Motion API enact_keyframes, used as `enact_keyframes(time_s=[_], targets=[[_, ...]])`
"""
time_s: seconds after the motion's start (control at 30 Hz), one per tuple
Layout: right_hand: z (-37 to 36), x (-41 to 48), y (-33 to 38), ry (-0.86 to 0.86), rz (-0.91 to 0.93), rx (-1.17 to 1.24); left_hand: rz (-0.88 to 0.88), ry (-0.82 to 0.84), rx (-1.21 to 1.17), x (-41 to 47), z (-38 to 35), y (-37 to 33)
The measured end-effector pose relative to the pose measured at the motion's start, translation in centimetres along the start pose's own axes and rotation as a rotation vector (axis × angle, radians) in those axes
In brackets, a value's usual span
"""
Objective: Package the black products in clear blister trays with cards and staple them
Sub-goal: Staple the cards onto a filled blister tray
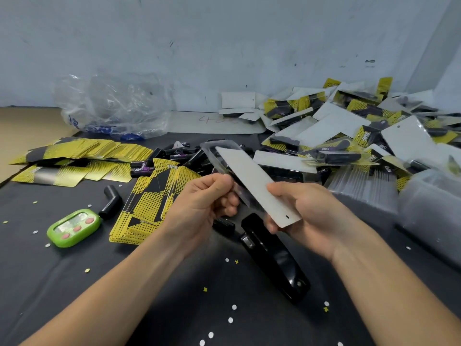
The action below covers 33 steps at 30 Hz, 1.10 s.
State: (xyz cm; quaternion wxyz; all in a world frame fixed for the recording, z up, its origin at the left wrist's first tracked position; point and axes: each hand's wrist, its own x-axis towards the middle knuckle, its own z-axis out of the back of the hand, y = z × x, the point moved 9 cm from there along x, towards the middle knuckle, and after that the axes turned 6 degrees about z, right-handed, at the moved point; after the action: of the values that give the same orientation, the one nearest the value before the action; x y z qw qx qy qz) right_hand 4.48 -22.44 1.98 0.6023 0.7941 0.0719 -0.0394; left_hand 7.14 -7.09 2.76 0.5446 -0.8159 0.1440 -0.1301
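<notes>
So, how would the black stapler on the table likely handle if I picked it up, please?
The black stapler looks solid and long, so probably rigid and fairly heavy. Its glossy top may be slippery. Lying flat on the table, it seems unlikely to roll.

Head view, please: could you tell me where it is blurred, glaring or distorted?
Head view: the clear tray stack at right is smeared by blur; the plastic bag and the screen of the green timer catch glare; wide-angle distortion bends the wall corner at far right; the held white card is fairly sharp.
</notes>
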Motion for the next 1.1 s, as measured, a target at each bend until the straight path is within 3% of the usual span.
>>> enact_keyframes(time_s=[0.13,0.23,0.4,0.57,0.7,0.87,0.93,1.1], targets=[[1.6,0.1,1.5,-0.118,0.131,-0.389,-0.024,-0.154,0.290,0.2,1.1,-0.1],[1.4,-0.4,2.7,-0.168,0.270,-0.521,0.007,-0.243,0.370,0.0,1.4,0.1],[1.7,-0.2,3.2,-0.254,0.352,-0.605,0.096,-0.343,0.332,-0.2,1.9,0.7],[1.7,-0.3,3.3,-0.275,0.387,-0.637,0.121,-0.345,0.330,-0.4,1.7,0.7],[1.7,-0.2,3.4,-0.299,0.387,-0.640,0.159,-0.320,0.189,-0.6,1.6,0.6],[1.5,-1.2,4.5,-0.421,0.457,-0.899,0.165,-0.355,0.185,-0.9,1.4,0.7],[1.0,-1.7,5.0,-0.416,0.504,-0.940,0.172,-0.408,0.216,-1.0,1.8,0.7],[-1.3,-2.0,4.9,-0.221,0.548,-0.903,0.157,-0.571,0.353,-1.8,3.0,0.3]])
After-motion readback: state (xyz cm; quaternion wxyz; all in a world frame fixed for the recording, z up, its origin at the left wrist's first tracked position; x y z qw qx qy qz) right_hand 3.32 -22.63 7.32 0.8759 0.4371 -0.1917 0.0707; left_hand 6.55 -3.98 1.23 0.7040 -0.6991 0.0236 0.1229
